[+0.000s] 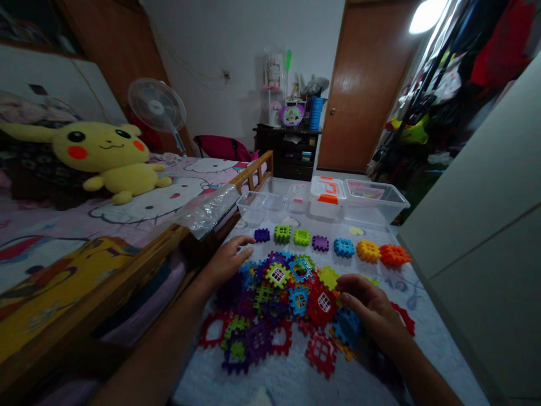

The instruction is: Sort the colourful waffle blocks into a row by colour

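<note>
A big pile (274, 294) of bright tiles (313, 309) is spread on the blue cloth (291, 384). The tiles look to be made of thin plastic, so they should feel light, stiff and a bit slippery. They are not likely to be broken easily, but their little teeth could be caught on each other. A tile like the pink one (322, 352) at the front of the pile is best pinched by its edge, with a thumb on one side and a finger on the other; the bars in its window look thin and might be bent. At the back left of the pile, the left hand (230, 258) is held with its fingers apart, and nothing is seen in its grip; a dark blue stack (262, 235) is just beside its fingertips. At the right of the pile, the right hand (372, 301) is held with curled fingers near a yellow tile (327, 276); whether anything is held in that grip cannot be told. Behind the pile, more stacks (282, 233) are lined up, best lifted by two sides. Clear boxes (374, 210) are set farther back.
</note>
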Demonstrator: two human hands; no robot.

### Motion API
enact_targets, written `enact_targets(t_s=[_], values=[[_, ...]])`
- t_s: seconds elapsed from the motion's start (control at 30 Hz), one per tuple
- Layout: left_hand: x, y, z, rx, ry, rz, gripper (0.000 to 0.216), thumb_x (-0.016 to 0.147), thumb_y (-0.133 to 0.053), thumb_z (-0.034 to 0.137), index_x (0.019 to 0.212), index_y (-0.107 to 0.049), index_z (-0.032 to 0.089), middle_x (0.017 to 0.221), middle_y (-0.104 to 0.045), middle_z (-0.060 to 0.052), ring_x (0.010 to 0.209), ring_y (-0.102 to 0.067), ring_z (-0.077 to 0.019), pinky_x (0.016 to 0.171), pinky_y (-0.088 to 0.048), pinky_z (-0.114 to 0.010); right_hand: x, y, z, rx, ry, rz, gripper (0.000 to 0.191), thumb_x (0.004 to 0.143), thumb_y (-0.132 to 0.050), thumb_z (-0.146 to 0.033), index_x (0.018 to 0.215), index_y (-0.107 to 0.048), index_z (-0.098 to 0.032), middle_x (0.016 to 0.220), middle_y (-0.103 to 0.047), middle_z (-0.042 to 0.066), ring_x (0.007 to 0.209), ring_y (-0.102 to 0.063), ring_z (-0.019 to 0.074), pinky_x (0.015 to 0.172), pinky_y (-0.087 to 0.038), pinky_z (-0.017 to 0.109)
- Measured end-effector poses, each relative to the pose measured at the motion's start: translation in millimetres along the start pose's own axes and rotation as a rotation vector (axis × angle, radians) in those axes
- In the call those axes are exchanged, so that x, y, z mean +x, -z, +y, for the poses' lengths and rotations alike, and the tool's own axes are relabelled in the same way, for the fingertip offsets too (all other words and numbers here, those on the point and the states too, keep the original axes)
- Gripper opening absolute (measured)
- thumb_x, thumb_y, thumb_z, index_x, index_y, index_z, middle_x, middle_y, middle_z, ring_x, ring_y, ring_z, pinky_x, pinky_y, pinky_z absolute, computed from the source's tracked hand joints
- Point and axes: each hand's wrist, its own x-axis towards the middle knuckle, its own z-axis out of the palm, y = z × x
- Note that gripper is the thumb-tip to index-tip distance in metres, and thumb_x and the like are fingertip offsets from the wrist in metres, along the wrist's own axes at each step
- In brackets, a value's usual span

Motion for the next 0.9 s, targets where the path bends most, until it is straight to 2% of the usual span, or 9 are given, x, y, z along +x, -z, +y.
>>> enact_targets(t_s=[0.1,0.23,0.37,0.5,0.6,0.77,0.9], values=[[8.7,-3.3,-16.6,-0.144,0.111,0.018,0.040,0.076,-0.058,0.045,0.102,-0.068,0.016,0.107,-0.072,-0.010,0.103,-0.065,-0.0298,0.094,-0.048,-0.043,1.2,-0.2,5.7,-0.093,0.041,-0.005,0.034,0.077,-0.070,-0.049,0.097,-0.067,-0.022,0.097,-0.072,0.008,0.091,-0.069,0.0232,0.082,-0.057,0.037],[8.7,-14.0,-25.3,-0.189,0.112,-0.027,0.036,0.073,-0.061,0.044,0.095,-0.070,0.018,0.099,-0.074,-0.007,0.098,-0.066,-0.0286,0.091,-0.050,-0.040,1.7,0.7,10.8,-0.318,0.162,0.004,0.026,0.084,-0.061,-0.043,0.098,-0.066,-0.022,0.097,-0.072,0.007,0.090,-0.069,0.0231,0.080,-0.056,0.037],[1.9,-15.9,-29.8,-0.225,0.113,-0.051,0.035,0.075,-0.061,0.045,0.096,-0.070,0.018,0.101,-0.073,-0.006,0.097,-0.067,-0.0269,0.091,-0.049,-0.037,0.1,-2.6,8.0,-0.605,0.330,0.003,0.019,0.091,-0.053,-0.035,0.095,-0.066,-0.023,0.094,-0.070,0.007,0.087,-0.067,0.0220,0.077,-0.054,0.037],[-3.7,-6.6,-38.7,-0.242,0.137,-0.027,0.038,0.077,-0.058,0.044,0.101,-0.068,0.017,0.104,-0.072,-0.007,0.099,-0.066,-0.0262,0.090,-0.048,-0.037,-0.1,-6.3,6.4,-0.743,0.448,-0.039,0.020,0.094,-0.047,-0.030,0.099,-0.065,-0.023,0.098,-0.069,0.008,0.090,-0.066,0.0222,0.080,-0.054,0.038],[-7.5,3.6,-46.2,-0.225,0.160,-0.037,0.037,0.075,-0.060,0.045,0.096,-0.069,0.016,0.098,-0.072,-0.008,0.094,-0.065,-0.0265,0.085,-0.049,-0.037,1.2,-5.2,10.0,-0.798,0.483,-0.050,0.020,0.094,-0.047,-0.028,0.101,-0.065,-0.022,0.098,-0.069,0.008,0.092,-0.065,0.0230,0.081,-0.053,0.039],[-13.9,18.8,-54.8,-0.177,0.170,-0.142,0.031,0.067,-0.071,0.044,0.084,-0.072,0.018,0.085,-0.072,-0.005,0.085,-0.065,-0.0252,0.079,-0.049,-0.035,3.1,-0.4,19.9,-0.849,0.483,-0.048,0.022,0.095,-0.046,-0.029,0.104,-0.065,-0.023,0.101,-0.069,0.009,0.097,-0.065,0.0240,0.086,-0.053,0.041],[-18.3,27.7,-57.2,-0.158,0.174,-0.232,0.034,0.067,-0.074,0.044,0.088,-0.072,0.017,0.087,-0.071,-0.004,0.084,-0.064,-0.0235,0.077,-0.048,-0.033,4.0,-0.3,21.9,-0.856,0.463,-0.033,0.023,0.095,-0.046,-0.030,0.103,-0.066,-0.022,0.100,-0.069,0.009,0.096,-0.065,0.0245,0.085,-0.053,0.042]])
